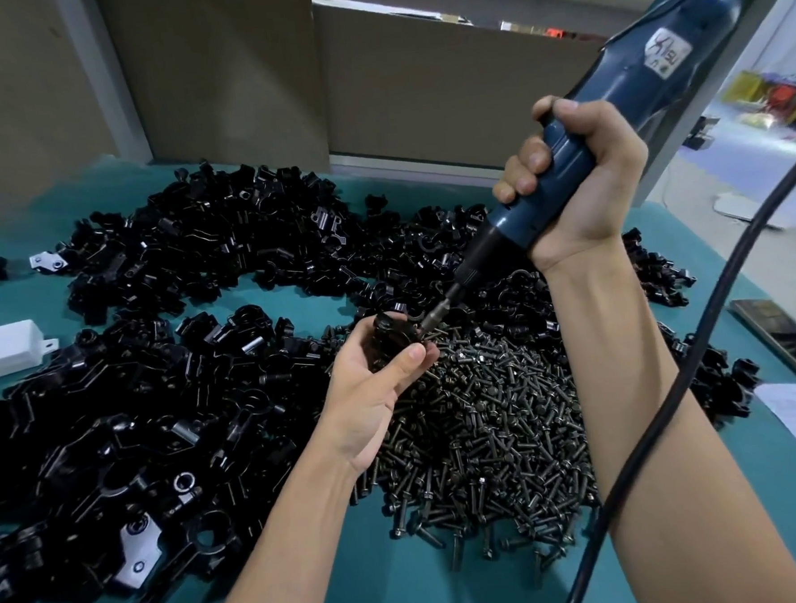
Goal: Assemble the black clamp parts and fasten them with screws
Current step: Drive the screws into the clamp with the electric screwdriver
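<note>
Gripped in the left hand [373, 386], thumb across its near side, a clamp [389, 339] hangs just above the far edge of the screw heap [487, 417]. A bit [438, 318] meets the clamp at a slant; the screw under it cannot be made out. The right hand [571, 188] is wrapped tight round the driver [635, 95]. Done well, this step likely wants bit and screw in line and the clamp halves pinched flush before the trigger.

Looks like a factory assembly bench we're at: heaps of black clamp parts [169, 399] and screws [497, 425] covering the teal tabletop [780, 487].
</note>
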